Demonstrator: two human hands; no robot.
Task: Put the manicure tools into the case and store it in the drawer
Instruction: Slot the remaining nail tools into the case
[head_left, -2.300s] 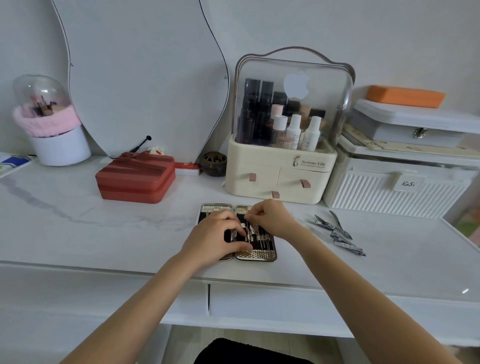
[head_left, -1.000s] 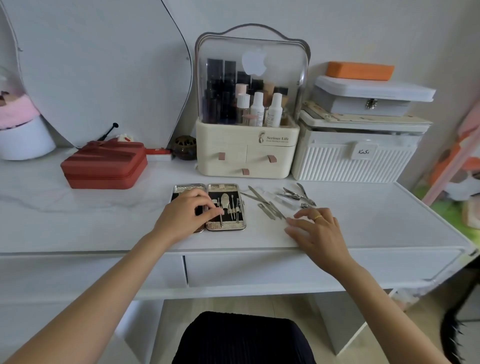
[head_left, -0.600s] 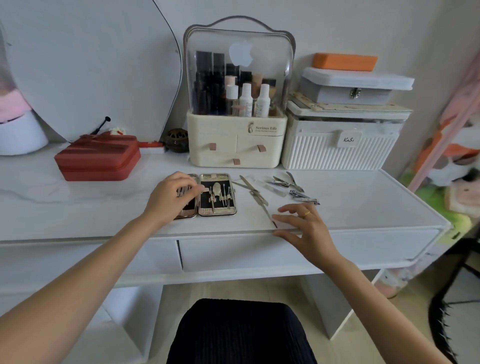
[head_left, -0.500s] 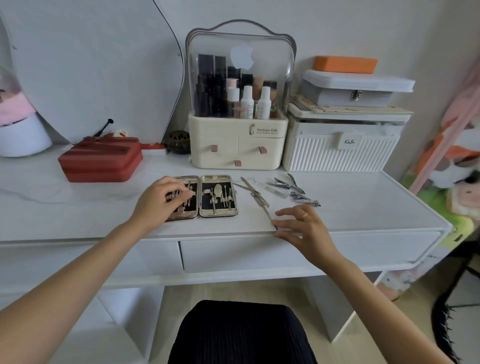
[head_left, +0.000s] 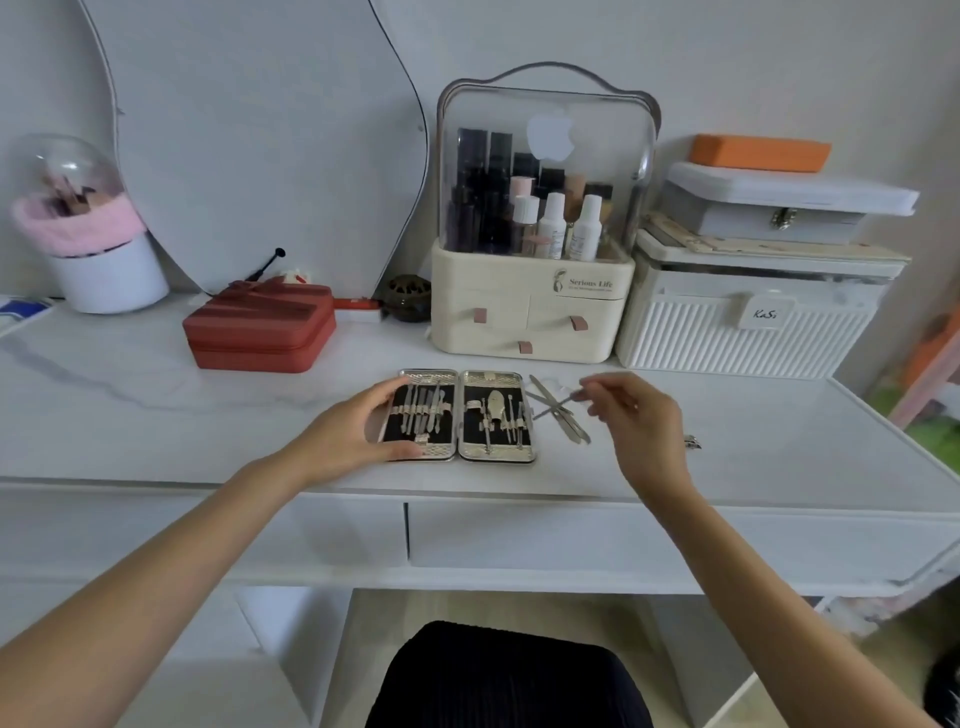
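The open manicure case (head_left: 460, 375) lies flat on the white desk, with several metal tools strapped into both black-lined halves. My left hand (head_left: 348, 436) grips its left half, fingers at the far edge and thumb at the near edge. Just right of the case, my right hand (head_left: 641, 421) pinches a thin metal tool (head_left: 553, 409) and holds it slightly above the desk. Two more loose tools (head_left: 569, 428) lie crossed beneath it. A small metal tool (head_left: 692, 442) peeks out behind my right wrist. The desk drawer (head_left: 623, 540) below is closed.
A red zipped box (head_left: 260, 327) sits at the back left, by a mirror and a brush holder (head_left: 104, 270). Behind the case stands a cream cosmetics organiser (head_left: 535, 317), with a white ribbed box (head_left: 748, 338) to its right. A black stool (head_left: 509, 675) is under the desk.
My right hand left the desk's front edge, reached to the loose tools and lifted one. My left hand slid from the case's middle to its left half.
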